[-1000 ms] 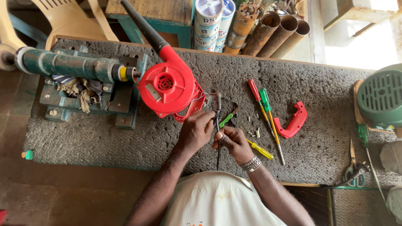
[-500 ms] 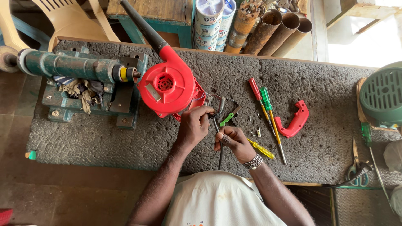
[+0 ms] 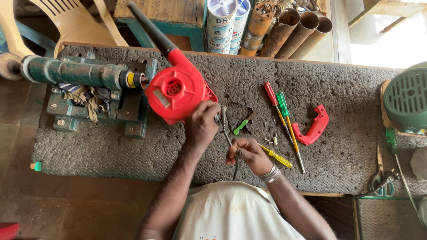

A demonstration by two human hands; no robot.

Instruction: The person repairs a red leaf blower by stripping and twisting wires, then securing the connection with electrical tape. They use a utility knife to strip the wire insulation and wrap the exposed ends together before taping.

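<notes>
Item one: our left hand, fingers curled around the near edge of the red blower, which lies flat on the grey matted bench with its black nozzle angled toward the far left. Item two: our right hand, closed on a dark cord that runs from the blower's edge back toward our chest; a metal bangle sits at the wrist.

Just right of the hands we list a small green tool, a yellow-handled screwdriver, a red-handled screwdriver and a green-handled screwdriver lying side by side, scattered loose screws, and a red curved handle shell.

Left: a green bench vise with rags beneath. Far edge: white cylindrical tins with blue-printed labels, touching rusty pipes. Right: a green slotted housing; scissors near the front edge.
</notes>
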